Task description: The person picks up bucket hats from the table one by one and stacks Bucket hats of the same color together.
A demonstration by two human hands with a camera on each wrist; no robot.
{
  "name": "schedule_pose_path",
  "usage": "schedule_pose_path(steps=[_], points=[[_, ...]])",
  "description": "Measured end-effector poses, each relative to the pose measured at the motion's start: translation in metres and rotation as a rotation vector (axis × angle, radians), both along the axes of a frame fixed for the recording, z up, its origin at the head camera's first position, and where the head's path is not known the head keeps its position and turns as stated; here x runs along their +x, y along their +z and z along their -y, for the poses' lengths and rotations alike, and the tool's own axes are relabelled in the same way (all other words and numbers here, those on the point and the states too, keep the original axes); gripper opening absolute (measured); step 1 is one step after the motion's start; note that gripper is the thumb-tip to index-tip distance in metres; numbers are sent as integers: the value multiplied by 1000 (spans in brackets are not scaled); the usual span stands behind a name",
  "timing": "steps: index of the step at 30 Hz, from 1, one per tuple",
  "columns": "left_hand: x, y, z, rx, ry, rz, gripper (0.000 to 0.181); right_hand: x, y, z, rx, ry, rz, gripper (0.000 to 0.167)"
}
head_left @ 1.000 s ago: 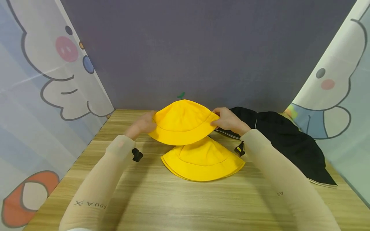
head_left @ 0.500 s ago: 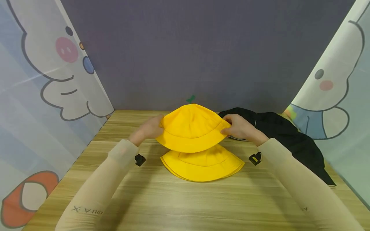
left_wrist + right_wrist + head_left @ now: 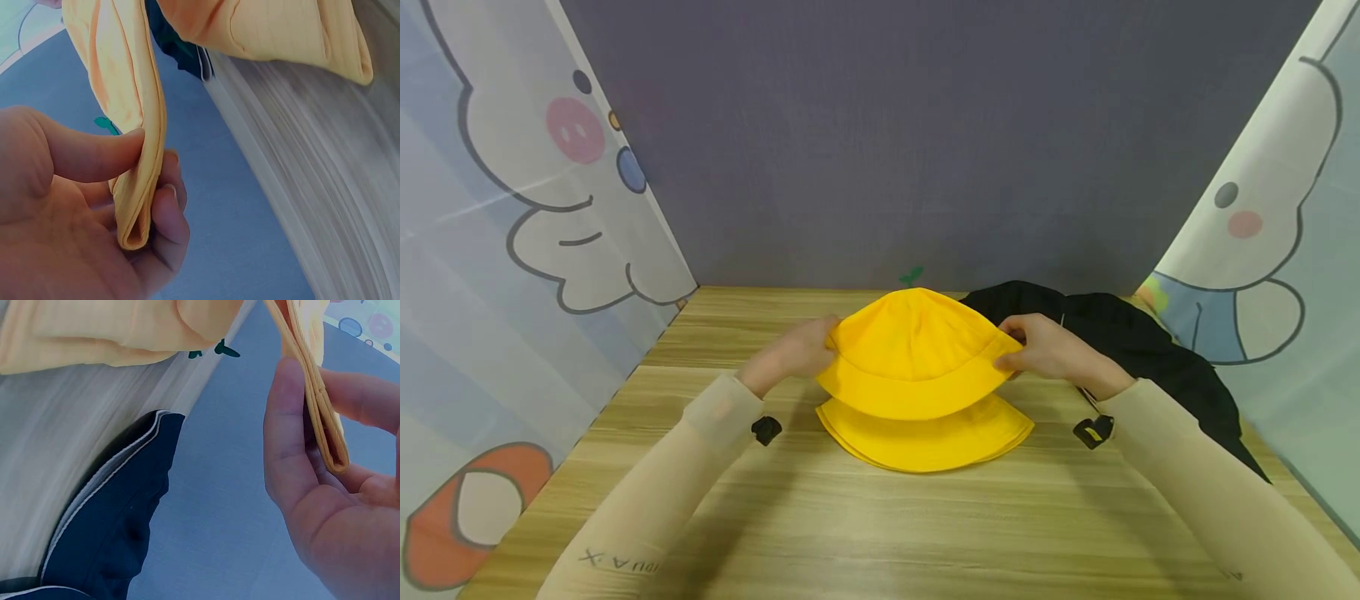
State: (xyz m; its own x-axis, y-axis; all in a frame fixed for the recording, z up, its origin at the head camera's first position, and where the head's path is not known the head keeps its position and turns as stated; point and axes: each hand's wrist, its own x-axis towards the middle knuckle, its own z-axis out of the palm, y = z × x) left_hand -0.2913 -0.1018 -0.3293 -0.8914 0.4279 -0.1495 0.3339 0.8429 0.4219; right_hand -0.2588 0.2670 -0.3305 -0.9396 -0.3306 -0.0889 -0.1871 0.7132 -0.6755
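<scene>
A yellow hat [image 3: 917,350] with a small green sprout on top is folded flat, held up between the two hands. The left hand [image 3: 797,348] pinches one end of its brim; in the left wrist view the thumb and fingers of the left hand [image 3: 94,187] close on the doubled edge. At the other end the right hand [image 3: 1052,354] pinches the brim, as the right wrist view shows with the right hand [image 3: 337,462]. Another flattened yellow hat [image 3: 925,446] lies on the table just below and behind the held one, partly covered by it.
Black hats [image 3: 1157,358] lie at the back right of the wooden table [image 3: 880,533], close beyond the right forearm. A grey panel [image 3: 880,142] stands along the back edge. Cloths printed with cartoon figures hang at both sides.
Both hands have moved right and nearer the camera with the held hat, which now covers more of the yellow hat on the table. The grips look the same.
</scene>
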Motion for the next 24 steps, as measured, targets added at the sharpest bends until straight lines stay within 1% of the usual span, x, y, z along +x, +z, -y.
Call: schedule_pose_path(steps=[6, 8, 13, 16, 20, 24], points=[[9, -4, -4, 12, -34, 8, 55, 8, -4, -8, 13, 24, 62, 28], [11, -5, -6, 15, -41, 24, 56, 10, -6, -11, 17, 31, 84, 25], [16, -8, -11, 9, -60, 64, 58, 16, -9, -15, -12, 67, 140, 23], [19, -11, -12, 6, -74, 68, 57, 17, -12, -17, -23, 75, 175, 22], [23, -16, -13, -4, -99, 69, 59, 18, -18, -19, -39, 78, 225, 25], [24, -19, -12, -8, -114, 72, 59, 19, -23, -21, -70, 92, 262, 32]])
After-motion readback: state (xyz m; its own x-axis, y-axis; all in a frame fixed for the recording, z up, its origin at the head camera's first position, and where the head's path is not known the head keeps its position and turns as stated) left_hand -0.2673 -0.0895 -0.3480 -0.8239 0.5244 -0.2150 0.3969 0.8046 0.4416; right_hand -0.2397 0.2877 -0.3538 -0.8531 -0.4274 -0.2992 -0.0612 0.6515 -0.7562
